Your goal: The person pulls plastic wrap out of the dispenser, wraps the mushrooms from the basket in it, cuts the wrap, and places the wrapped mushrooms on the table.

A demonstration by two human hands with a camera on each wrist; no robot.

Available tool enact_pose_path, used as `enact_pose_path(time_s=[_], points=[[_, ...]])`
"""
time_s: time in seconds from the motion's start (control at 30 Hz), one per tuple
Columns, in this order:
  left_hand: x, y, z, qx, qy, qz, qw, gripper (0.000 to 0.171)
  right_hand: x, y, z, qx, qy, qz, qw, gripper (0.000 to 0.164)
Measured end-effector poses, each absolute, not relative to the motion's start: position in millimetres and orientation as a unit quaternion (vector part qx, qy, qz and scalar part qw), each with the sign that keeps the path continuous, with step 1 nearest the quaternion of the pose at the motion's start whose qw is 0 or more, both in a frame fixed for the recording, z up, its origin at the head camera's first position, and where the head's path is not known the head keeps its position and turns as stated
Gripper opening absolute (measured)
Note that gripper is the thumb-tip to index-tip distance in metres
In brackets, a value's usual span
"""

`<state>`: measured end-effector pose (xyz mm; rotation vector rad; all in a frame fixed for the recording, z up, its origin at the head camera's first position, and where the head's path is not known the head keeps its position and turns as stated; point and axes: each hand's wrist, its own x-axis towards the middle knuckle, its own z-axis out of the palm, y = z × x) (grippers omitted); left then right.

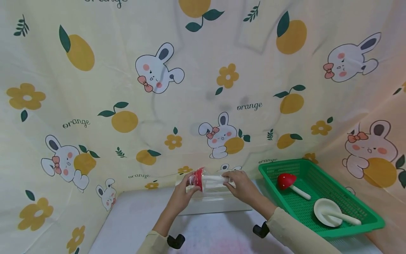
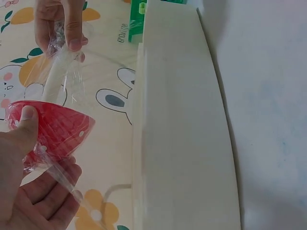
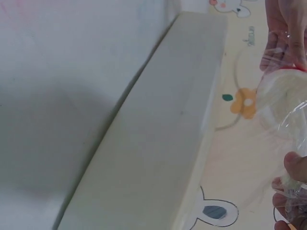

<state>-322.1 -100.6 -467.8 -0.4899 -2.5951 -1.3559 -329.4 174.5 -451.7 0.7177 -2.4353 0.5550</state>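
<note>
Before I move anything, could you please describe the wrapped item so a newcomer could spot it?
In the head view, start from the white block: near its upper edge, the left hand and right hand hold a wrapped red mushroom. Clear film sets it apart from the bare mushroom in the green basket.

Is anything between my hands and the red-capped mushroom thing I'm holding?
Yes, clear plastic film. It wraps the mushroom, coming between its red cap and your left hand, and between its white stem and your right hand.
</note>
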Motion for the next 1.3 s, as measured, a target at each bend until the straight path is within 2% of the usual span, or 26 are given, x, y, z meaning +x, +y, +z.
enact_pose_path(time_s=[0.37, 0.73, 1.03, 1.3], points=[[-318.6, -99.0, -457.3, -0.162, -0.871, -0.454, 0.091, 0.071, -326.5, 176.5, -442.6, 0.279, -0.890, 0.219, 0.286, 0.033], [-308.9, -97.5, -450.3, -0.164, -0.867, -0.462, 0.088, 0.071, -320.0, 180.0, -439.4, 0.269, -0.895, 0.228, 0.274, 0.033], [-288.6, -100.8, -452.6, -0.166, -0.873, -0.453, 0.072, 0.075, -300.3, 182.6, -441.5, 0.266, -0.903, 0.266, 0.209, 0.034], [-267.7, -103.2, -465.2, -0.164, -0.867, -0.469, 0.022, 0.077, -284.8, 185.4, -457.7, 0.268, -0.906, 0.292, 0.151, 0.032]])
